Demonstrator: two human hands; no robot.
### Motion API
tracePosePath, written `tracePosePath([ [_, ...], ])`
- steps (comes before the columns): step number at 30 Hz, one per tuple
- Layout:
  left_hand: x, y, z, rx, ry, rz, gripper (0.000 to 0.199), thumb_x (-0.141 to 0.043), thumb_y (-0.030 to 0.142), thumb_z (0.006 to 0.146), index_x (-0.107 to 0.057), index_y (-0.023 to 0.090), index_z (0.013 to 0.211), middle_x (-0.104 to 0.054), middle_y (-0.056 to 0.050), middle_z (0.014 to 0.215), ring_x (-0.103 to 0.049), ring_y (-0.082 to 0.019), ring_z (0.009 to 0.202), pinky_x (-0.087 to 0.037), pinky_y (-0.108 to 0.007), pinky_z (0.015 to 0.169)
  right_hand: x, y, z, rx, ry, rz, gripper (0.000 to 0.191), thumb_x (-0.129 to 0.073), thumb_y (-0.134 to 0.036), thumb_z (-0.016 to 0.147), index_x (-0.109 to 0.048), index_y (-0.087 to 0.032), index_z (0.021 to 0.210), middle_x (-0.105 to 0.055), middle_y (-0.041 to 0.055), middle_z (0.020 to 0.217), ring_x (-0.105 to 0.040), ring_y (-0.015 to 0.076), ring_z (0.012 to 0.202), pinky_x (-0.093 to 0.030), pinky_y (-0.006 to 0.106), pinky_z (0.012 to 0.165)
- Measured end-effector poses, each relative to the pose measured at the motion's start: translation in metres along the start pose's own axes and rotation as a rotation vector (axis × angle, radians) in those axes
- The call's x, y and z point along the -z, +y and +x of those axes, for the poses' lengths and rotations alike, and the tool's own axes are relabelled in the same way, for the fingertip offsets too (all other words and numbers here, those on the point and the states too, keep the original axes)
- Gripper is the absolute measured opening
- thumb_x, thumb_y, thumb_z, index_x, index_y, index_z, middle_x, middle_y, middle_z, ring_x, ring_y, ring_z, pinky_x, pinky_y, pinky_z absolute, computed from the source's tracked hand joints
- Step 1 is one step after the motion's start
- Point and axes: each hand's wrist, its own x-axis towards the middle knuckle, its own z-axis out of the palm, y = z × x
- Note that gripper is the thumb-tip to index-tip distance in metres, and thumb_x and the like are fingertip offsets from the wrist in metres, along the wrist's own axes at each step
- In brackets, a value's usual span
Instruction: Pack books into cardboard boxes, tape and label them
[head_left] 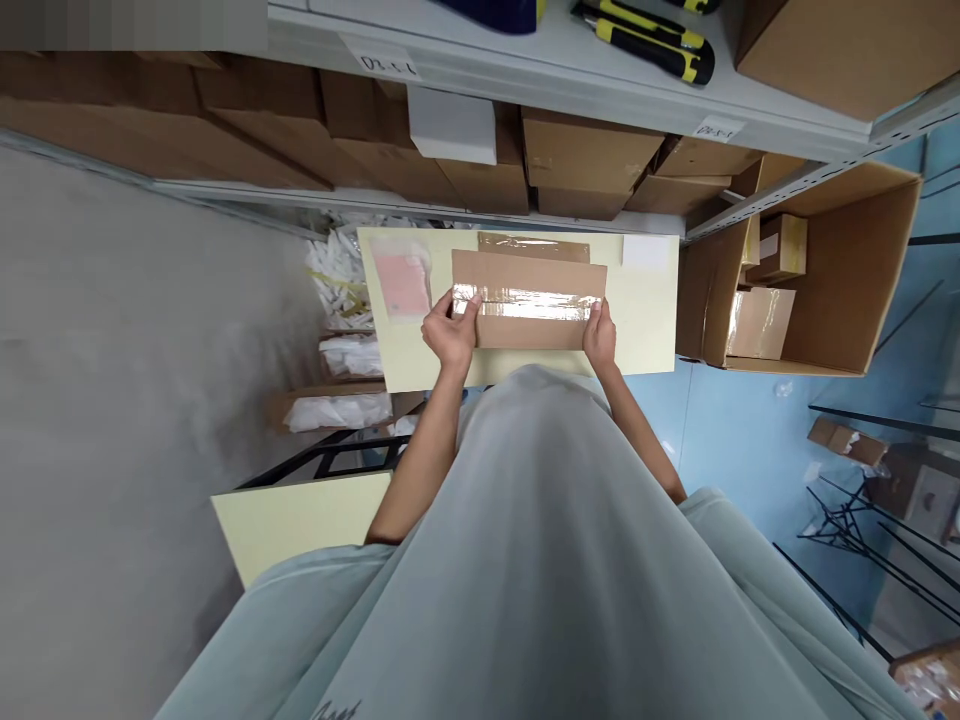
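A flat brown cardboard box [529, 332] with shiny clear tape along its middle is held between my two hands over a pale yellow table [645, 330]. My left hand [452, 335] grips its left end, thumb on top near the tape. At the right end, my right hand [599, 337] is closed on the edge, thumb also on top. Just behind it, another taped cardboard piece [534, 246] shows partly. A pink sheet in a clear plastic bag [402, 282] lies left of the box, and a white paper [646, 250] lies at the back right.
Behind the table stands a metal shelf [600, 90] packed with cardboard boxes, with yellow-black utility knives [652, 45] on top. A large open carton [840, 270] at the right contains smaller boxes. White packing material [341, 270] sits at the left, and a second pale tabletop [307, 520] is at lower left.
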Motion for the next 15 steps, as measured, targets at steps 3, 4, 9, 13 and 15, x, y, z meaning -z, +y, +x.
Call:
tracePosePath([
  [3,0.01,0.001,0.007,0.013,-0.074,-0.13,0.052,-0.083,0.048,0.096,-0.086,0.01,0.132,-0.086,-0.018,0.134,-0.081,-0.035,0.128,-0.061,-0.05,0.121,0.008,-0.007,-0.001,-0.021,0.016,0.053,0.094,-0.009,-0.091,0.11,-0.062,-0.025,0.151,-0.08,0.018,0.137,-0.077,0.0384,0.122,-0.061,0.059,0.112],
  [4,0.016,0.002,0.009,0.015,-0.105,-0.159,0.05,-0.083,0.048,0.096,-0.087,0.011,0.128,-0.086,-0.018,0.134,-0.081,-0.035,0.128,-0.061,-0.05,0.121,0.013,-0.01,-0.001,0.012,0.012,0.058,0.092,-0.013,-0.092,0.11,-0.065,-0.025,0.146,-0.08,0.018,0.136,-0.075,0.038,0.123,-0.061,0.059,0.114],
  [9,0.059,0.018,0.005,-0.128,-0.186,-0.198,0.052,-0.083,0.057,0.095,-0.088,0.016,0.127,-0.085,-0.015,0.139,-0.079,-0.036,0.132,-0.062,-0.054,0.123,0.056,-0.036,-0.014,0.199,0.151,0.053,0.075,-0.047,-0.09,0.107,-0.079,-0.024,0.119,-0.075,0.0185,0.136,-0.067,0.0356,0.133,-0.057,0.056,0.12],
  [13,0.09,0.032,-0.009,-0.213,-0.239,-0.179,0.059,-0.087,0.059,0.088,-0.087,0.019,0.132,-0.081,-0.014,0.144,-0.081,-0.031,0.121,-0.069,-0.049,0.112,0.096,-0.055,-0.036,0.236,0.228,0.113,0.063,-0.054,-0.081,0.109,-0.081,-0.024,0.116,-0.075,0.0153,0.128,-0.071,0.032,0.121,-0.063,0.049,0.105],
  [15,0.096,0.031,-0.015,-0.207,-0.257,-0.171,0.06,-0.09,0.059,0.085,-0.088,0.019,0.129,-0.08,-0.014,0.143,-0.081,-0.031,0.12,-0.069,-0.05,0.112,0.106,-0.055,-0.047,0.248,0.242,0.155,0.064,-0.047,-0.08,0.112,-0.079,-0.025,0.115,-0.075,0.0147,0.124,-0.073,0.0312,0.116,-0.064,0.047,0.099],
])
